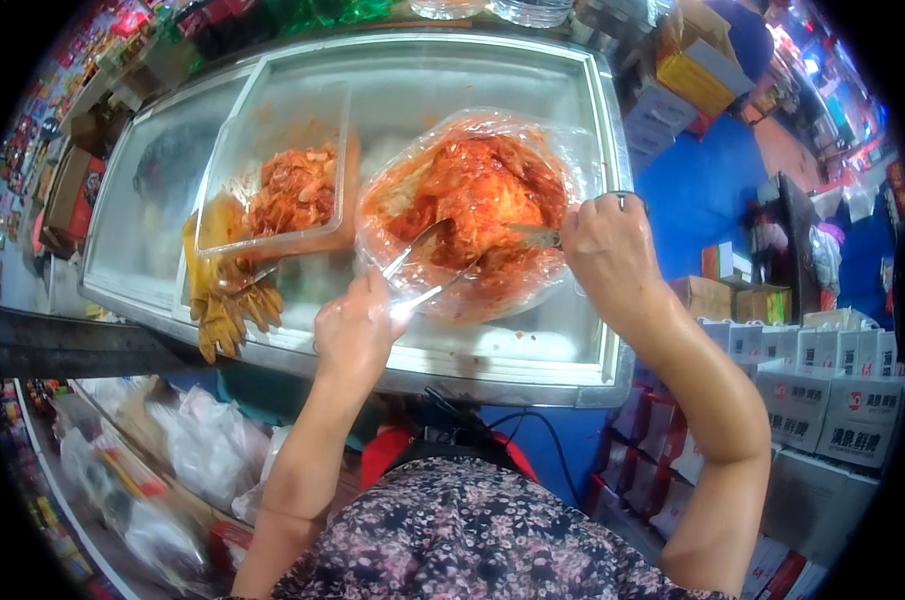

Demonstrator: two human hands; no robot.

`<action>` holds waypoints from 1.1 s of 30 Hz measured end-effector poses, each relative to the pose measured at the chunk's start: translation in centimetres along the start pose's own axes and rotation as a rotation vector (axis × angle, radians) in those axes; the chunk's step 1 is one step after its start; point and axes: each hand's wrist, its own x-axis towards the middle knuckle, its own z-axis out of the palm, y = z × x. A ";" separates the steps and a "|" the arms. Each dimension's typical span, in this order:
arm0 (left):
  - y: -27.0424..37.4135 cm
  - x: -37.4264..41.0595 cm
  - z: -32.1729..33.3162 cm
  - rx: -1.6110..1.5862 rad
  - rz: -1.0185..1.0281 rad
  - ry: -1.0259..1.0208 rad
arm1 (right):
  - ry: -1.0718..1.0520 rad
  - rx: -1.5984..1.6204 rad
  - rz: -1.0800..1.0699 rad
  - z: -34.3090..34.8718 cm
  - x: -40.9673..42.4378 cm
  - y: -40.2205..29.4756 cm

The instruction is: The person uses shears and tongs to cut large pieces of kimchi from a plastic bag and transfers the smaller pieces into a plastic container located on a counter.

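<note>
Red-coated cabbage, seemingly kimchi [482, 180], fills a clear plastic bag [400, 180] spread over the glass lid of a chest freezer. My left hand [356, 319] grips metal tongs [415, 251], whose tips reach into the front of the cabbage. From the right, my right hand [610, 244] holds what look like scissors [538, 234]; the metal blade lies against the cabbage and a dark handle loop shows by the knuckles. Left of the bag stands a clear plastic container [272, 247] with cut red pieces [295, 187] inside.
Yellow rubber gloves [223, 322] lie by the container, partly over the front edge of the chest freezer [452, 371]. Stacked beer cartons [820, 412] stand at my right. Plastic bags [204, 442] sit low on the left, and a black cable [550, 427] hangs below the freezer.
</note>
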 end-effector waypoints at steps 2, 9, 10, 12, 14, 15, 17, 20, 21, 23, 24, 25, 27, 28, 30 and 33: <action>-0.4 0.4 0.4 0.000 0.001 -0.003 | -0.062 -0.056 -0.013 -0.9 0.6 0.2; -0.5 0.5 0.1 -0.044 -0.008 0.029 | 0.009 -0.044 -0.036 -2.2 1.1 1.2; -0.6 0.4 0.2 -0.051 -0.009 0.033 | 0.014 -0.028 -0.041 -2.2 1.4 1.0; -0.8 0.4 0.6 -0.066 -0.011 0.038 | -0.003 -0.053 -0.105 -1.6 2.1 0.4; -0.9 0.5 0.4 -0.067 -0.006 0.009 | -0.017 -0.054 -0.139 -1.5 2.3 0.3; -1.0 0.5 0.3 -0.070 -0.008 -0.005 | -0.021 -0.044 -0.146 -1.5 2.3 0.3; -0.9 0.5 0.1 -0.074 0.009 -0.014 | -0.031 -0.044 -0.149 -1.6 2.5 0.1; -1.0 0.6 0.1 -0.087 0.038 -0.009 | -0.096 -0.094 -0.151 -2.2 2.4 -0.9; -1.1 0.7 0.0 -0.088 0.045 -0.005 | -0.145 -0.119 -0.165 -2.8 2.8 -1.5; -1.2 0.9 -0.2 -0.069 0.058 -0.008 | -0.192 -0.178 -0.209 -3.2 3.5 -1.8; -1.2 1.0 -0.3 -0.061 0.066 -0.009 | -0.191 -0.214 -0.239 -3.3 3.9 -1.8; -1.3 1.0 -0.3 -0.073 0.069 -0.014 | -0.190 -0.250 -0.269 -3.5 4.3 -1.8; -1.5 1.1 -0.1 -0.094 0.072 -0.021 | -0.261 -0.253 -0.338 -3.9 5.5 -1.6; -1.6 1.1 -0.2 -0.088 0.068 -0.026 | -0.294 -0.255 -0.374 -4.1 6.2 -1.5; -1.8 1.2 -0.5 -0.074 0.058 -0.032 | -0.202 -0.352 -0.444 -3.9 7.4 -1.8; -2.4 1.1 -0.3 -0.167 0.025 -0.037 | -0.210 -0.308 -0.504 -3.9 8.5 -2.5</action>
